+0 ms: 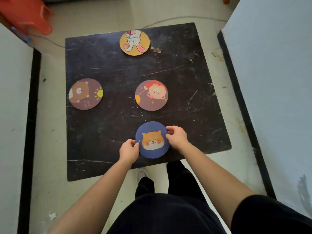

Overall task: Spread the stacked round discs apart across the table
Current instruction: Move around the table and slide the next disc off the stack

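Bear disc (pixel 85 94) lying alone at table's left edge. Rabbit disc (pixel 134 43) far side, lion disc (pixel 151 95) centre, all well apart. Left hand (pixel 129 151) and right hand (pixel 176 137) pinch dog disc (pixel 152 140) near front edge; whether more discs lie beneath, cannot tell. Spreading looks nearly finished.

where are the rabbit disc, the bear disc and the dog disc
rabbit disc (pixel 134 43), head view, on the rabbit's white body
bear disc (pixel 85 94), head view, near the disc's middle
dog disc (pixel 152 140), head view, on the dog's face
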Demonstrator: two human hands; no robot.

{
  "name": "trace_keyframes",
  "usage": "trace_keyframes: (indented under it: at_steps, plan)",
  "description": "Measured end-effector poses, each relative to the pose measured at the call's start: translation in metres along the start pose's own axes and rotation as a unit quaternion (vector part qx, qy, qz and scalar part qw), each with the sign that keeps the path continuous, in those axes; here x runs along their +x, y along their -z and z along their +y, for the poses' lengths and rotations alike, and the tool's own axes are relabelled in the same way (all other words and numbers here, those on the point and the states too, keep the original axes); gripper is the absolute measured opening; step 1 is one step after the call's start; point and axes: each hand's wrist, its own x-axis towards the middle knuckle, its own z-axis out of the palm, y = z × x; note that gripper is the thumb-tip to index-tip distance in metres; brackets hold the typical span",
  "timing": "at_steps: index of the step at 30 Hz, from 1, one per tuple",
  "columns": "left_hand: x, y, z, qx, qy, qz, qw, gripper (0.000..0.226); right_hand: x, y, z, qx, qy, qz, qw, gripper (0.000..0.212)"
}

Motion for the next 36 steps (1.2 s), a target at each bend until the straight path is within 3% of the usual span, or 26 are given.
trace_keyframes:
  at_steps: [9, 15, 19, 22, 24, 26, 29, 33, 36]
  plan:
    - [0.003, 0.008, -0.027, 0.051, 0.027, 0.047, 0.997, 0.019, -0.002, -0.017, 0.015, -0.157, 0.068, 0.002, 0.985, 0.045]
    - [0.003, 0.009, -0.026, 0.086, 0.025, 0.051, 0.995, 0.018, -0.002, -0.018, 0.017, -0.161, 0.069, -0.006, 0.985, 0.045]
    - [-0.004, 0.009, -0.017, 0.155, 0.016, 0.051, 0.986, 0.035, -0.006, -0.013, 0.012, -0.178, 0.072, -0.003, 0.981, 0.047]
    - [-0.015, 0.019, 0.000, 0.200, -0.041, 0.056, 0.977, 0.041, -0.011, 0.003, -0.001, -0.169, 0.090, 0.028, 0.981, 0.048]
    - [-0.021, 0.036, 0.020, 0.236, -0.132, 0.093, 0.958, 0.046, -0.017, 0.022, -0.017, -0.175, 0.132, 0.068, 0.973, 0.052]
    - [-0.030, 0.059, 0.050, 0.271, -0.247, 0.169, 0.915, 0.051, -0.026, 0.046, -0.042, -0.200, 0.202, 0.140, 0.948, 0.058]
    - [-0.047, 0.100, 0.107, 0.285, -0.379, 0.283, 0.834, 0.055, -0.046, 0.090, -0.091, -0.242, 0.320, 0.290, 0.869, 0.063]
    - [-0.075, 0.137, 0.176, 0.269, -0.457, 0.360, 0.768, 0.061, -0.075, 0.145, -0.142, -0.257, 0.397, 0.443, 0.761, 0.068]
    - [-0.098, 0.147, 0.216, 0.275, -0.491, 0.401, 0.723, 0.065, -0.090, 0.178, -0.157, -0.260, 0.421, 0.513, 0.702, 0.073]
